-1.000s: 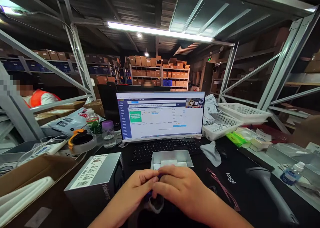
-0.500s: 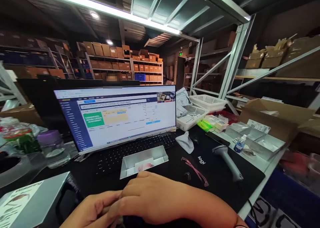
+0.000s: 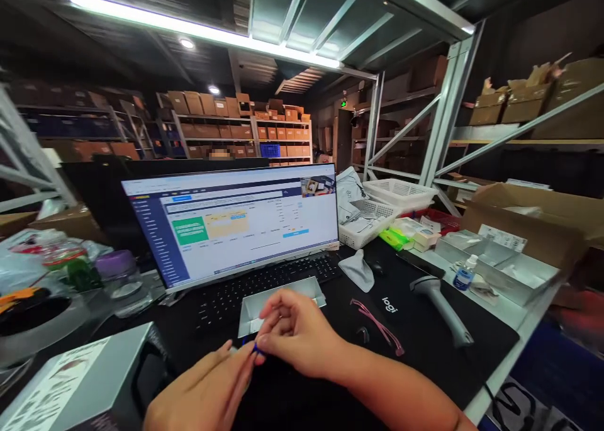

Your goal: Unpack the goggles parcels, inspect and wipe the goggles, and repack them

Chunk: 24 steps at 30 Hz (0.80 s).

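Observation:
Both hands meet low in the middle over the black desk mat [image 3: 321,393]. My right hand [image 3: 302,336] pinches a small, thin blue piece [image 3: 257,348] between thumb and fingers. At its other side my left hand [image 3: 202,387] has its fingers closed around part of the same piece. Most of the piece is hidden, so its kind cannot be told. Just beyond the hands lies an open silver box [image 3: 309,287], partly covered by my right hand. Right of that hand lie crossed thin pink strips [image 3: 377,327], resembling eyeglass arms, and a small dark curved piece [image 3: 363,335].
A monitor [image 3: 245,229] stands behind a black keyboard [image 3: 221,302]. To the right are a grey cloth [image 3: 357,271], a handheld scanner [image 3: 443,311], a spray bottle [image 3: 465,274] and white baskets [image 3: 368,226]. A grey box [image 3: 113,368] and a purple-lidded jar [image 3: 120,283] occupy the left.
My right hand has risen off my left and turned into a pinch, and the blue piece has come into sight. The view has shifted slightly left.

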Each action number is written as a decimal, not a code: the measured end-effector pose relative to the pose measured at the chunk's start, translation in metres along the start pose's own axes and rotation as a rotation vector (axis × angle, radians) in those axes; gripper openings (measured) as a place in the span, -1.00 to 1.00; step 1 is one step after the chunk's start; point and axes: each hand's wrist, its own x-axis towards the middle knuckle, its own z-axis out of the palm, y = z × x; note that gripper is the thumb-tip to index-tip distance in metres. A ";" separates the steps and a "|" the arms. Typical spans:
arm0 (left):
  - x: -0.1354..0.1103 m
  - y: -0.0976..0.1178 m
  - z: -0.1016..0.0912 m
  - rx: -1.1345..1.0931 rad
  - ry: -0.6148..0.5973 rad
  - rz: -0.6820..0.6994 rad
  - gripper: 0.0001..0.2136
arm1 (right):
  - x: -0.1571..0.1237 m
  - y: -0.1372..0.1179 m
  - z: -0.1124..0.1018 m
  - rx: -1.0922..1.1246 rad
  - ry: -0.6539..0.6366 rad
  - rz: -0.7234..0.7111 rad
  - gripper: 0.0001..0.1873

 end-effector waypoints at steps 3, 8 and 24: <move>0.007 0.009 0.002 0.170 0.108 0.165 -0.81 | 0.004 -0.001 -0.002 0.038 0.023 0.084 -0.45; -0.003 0.015 0.003 0.066 0.051 0.034 -0.65 | 0.005 -0.001 -0.005 -0.011 -0.055 0.124 -0.60; 0.023 0.015 -0.004 -1.335 -0.144 -1.499 -0.62 | -0.007 -0.009 -0.007 -0.724 -0.260 -0.600 -0.59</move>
